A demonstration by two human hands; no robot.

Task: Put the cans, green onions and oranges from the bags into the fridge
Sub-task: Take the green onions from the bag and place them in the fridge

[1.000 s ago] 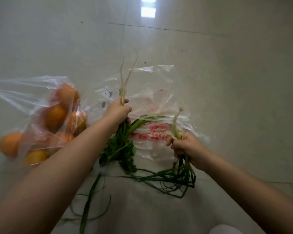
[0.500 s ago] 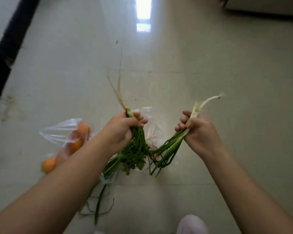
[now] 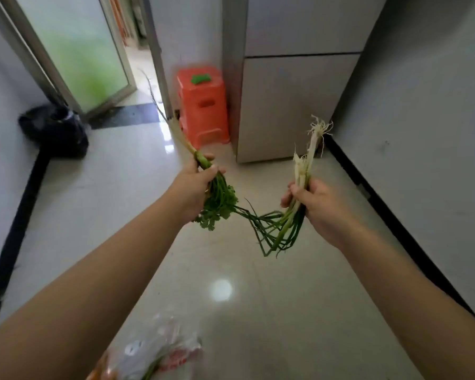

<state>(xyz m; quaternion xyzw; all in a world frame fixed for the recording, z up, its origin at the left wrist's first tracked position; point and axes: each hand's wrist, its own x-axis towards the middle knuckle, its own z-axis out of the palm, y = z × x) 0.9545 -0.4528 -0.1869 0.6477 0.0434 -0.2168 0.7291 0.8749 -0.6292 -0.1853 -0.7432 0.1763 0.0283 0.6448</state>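
The fridge [image 3: 299,78] is standing ahead of me against the wall, both doors closed, grey, upper and lower door split by a dark seam. Pale glossy tile floor [image 3: 107,201] is running under everything, black baseboard along both walls. A frosted green-tinted glass door [image 3: 77,48] is sitting at the far left in a metal frame. An orange plastic stool [image 3: 203,105] is standing just beside the fridge's left side, something green on its top. A dark bin bag [image 3: 55,130] is sitting on the floor by the left wall.

A clear plastic bag [image 3: 159,355] with red print is lying on the floor at the bottom edge, a few green stalks showing in it; something orange is blurring at its left, can't tell what.

My left hand [image 3: 195,187] is gripping a leafy herb bunch [image 3: 220,201], roots up, leaves down. My right hand [image 3: 313,201] is gripping the green onions [image 3: 288,226], white root ends up, green ends hanging and tangling toward the herbs. Both are being held in the air in front of the fridge.
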